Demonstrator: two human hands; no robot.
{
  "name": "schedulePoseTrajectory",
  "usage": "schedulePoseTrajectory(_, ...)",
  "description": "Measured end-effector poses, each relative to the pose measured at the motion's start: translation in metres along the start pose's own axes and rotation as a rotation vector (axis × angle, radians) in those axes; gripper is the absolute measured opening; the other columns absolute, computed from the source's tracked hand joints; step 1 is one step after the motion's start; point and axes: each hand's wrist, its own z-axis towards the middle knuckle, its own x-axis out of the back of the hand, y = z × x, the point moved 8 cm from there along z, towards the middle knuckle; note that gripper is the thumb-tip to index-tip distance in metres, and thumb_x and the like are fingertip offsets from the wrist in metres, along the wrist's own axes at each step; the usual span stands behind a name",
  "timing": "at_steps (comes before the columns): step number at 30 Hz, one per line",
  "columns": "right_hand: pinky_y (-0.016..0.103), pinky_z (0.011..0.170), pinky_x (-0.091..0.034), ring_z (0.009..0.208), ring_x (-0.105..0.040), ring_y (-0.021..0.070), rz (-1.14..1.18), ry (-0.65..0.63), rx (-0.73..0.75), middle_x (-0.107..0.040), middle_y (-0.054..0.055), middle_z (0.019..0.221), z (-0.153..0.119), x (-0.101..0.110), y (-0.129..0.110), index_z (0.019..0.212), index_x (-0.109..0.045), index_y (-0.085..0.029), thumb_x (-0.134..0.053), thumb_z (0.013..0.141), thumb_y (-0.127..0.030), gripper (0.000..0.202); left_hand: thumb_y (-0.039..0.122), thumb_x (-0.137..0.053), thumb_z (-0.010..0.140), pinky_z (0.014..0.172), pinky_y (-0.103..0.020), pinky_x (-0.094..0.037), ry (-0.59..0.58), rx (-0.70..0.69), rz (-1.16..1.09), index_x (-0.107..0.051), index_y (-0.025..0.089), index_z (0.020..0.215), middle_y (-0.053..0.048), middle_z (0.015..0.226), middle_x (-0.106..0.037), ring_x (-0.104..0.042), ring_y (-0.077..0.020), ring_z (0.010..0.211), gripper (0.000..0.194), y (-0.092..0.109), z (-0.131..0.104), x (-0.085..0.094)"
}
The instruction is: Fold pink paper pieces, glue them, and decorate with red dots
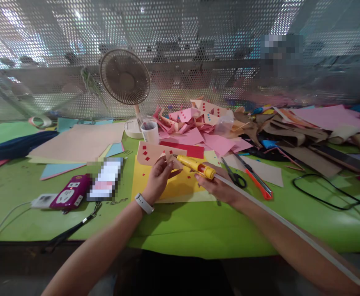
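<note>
My right hand (209,183) is wrapped around a yellow glue gun (195,165), from whose back a long white glue stick (278,218) runs over my forearm. The nozzle points left, close to my left fingers. My left hand (161,174) pinches a pale peach paper piece (147,153) marked with red diamonds; part of it is hidden behind my fingers. Under both hands lies a yellow sheet (139,189) with small red diamonds. Just behind them is a red paper strip (195,150). Right of my right hand are dark-handled scissors (238,179) and a red-orange utility knife (261,187).
A fan (125,77) and a white cup (150,132) stand at the back, near a heap of folded pink papers (183,117). On the left lie a phone (107,179), a purple power strip (70,192) and paper sheets (81,142). A black cable (318,195) loops at right.
</note>
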Motion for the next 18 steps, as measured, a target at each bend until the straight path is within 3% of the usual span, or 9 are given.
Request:
schedulePoseTrajectory(8, 0.036, 0.05, -0.047, 0.059, -0.062, 0.0231, -0.009, 0.004, -0.025, -0.065, 0.003, 0.068, -0.002, 0.001, 0.002, 0.081, -0.059, -0.029, -0.058, 0.084, -0.037, 0.009, 0.04, -0.075, 0.077, 0.093, -0.044, -0.057, 0.004, 0.006, 0.0, -0.065, 0.02, 0.102, -0.004, 0.103, -0.066, -0.064, -0.0187, 0.096, 0.033, -0.001, 0.0, 0.0)
schedulePoseTrajectory(18, 0.041, 0.061, -0.053, 0.07, -0.066, 0.026, -0.053, 0.053, 0.133, -0.068, 0.005, 0.076, -0.001, 0.011, -0.011, 0.084, -0.063, -0.031, -0.061, 0.083, -0.032, 0.003, 0.041, -0.074, 0.077, 0.093, -0.044, -0.057, 0.02, 0.012, 0.025, -0.062, 0.02, 0.105, -0.004, 0.104, -0.066, -0.064, -0.0182, 0.095, 0.037, 0.002, 0.0, 0.0)
